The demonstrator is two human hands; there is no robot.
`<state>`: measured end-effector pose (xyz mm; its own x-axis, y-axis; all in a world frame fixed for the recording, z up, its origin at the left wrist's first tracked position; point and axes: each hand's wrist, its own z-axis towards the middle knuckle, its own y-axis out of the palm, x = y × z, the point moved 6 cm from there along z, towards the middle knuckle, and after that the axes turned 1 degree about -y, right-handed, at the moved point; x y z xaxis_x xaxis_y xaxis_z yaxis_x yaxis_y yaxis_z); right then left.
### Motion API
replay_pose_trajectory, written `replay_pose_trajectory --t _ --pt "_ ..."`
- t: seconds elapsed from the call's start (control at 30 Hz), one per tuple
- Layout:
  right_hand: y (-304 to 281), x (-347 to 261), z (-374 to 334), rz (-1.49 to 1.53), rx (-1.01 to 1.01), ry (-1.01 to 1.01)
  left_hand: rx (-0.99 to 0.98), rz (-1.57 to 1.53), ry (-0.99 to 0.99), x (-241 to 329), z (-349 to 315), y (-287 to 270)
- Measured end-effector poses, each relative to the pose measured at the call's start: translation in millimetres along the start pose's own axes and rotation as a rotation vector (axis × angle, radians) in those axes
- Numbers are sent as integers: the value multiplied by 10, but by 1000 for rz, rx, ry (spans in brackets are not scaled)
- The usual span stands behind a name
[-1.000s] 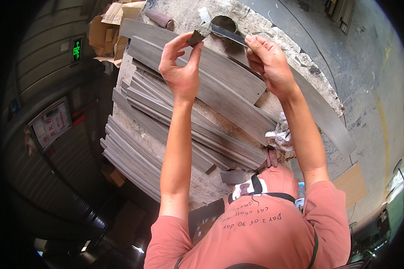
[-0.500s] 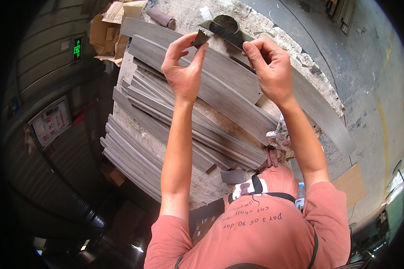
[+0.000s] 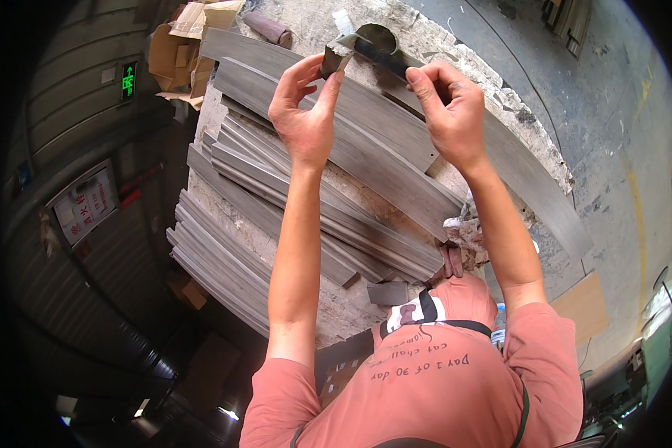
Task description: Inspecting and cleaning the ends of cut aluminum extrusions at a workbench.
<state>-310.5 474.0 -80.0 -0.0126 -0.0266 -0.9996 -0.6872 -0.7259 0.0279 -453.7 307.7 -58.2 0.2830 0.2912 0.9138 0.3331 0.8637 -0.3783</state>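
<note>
Left of the dark round piece [image 3: 377,37] — hollow or solid, I cannot tell — the left hand [image 3: 302,119] pinches a small grey piece [image 3: 332,63] with a ragged pale end. Below and right of the round piece, the right hand [image 3: 452,104] has its fingers narrowed on the end of a thin dark strip [image 3: 381,57] that reaches toward the grey one; whether they touch is unclear. A light, steady pinch on both should keep the strip from bending. Below the round piece, smooth grey slats [image 3: 384,112] and ridged lengths [image 3: 366,235] cover the rough, crumbly tabletop [image 3: 411,19].
</note>
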Motion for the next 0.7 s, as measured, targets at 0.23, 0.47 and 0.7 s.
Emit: replay_pose_trajectory --t 0.23,0.47,0.7 --pt "-34 -81 23 -7 -25 -37 16 14 4 -12 3 -4" --pt "-118 15 47 -55 -6 4 5 75 6 -3 -5 74" --pt "-110 56 35 -58 -16 15 12 47 -11 -24 -12 75"
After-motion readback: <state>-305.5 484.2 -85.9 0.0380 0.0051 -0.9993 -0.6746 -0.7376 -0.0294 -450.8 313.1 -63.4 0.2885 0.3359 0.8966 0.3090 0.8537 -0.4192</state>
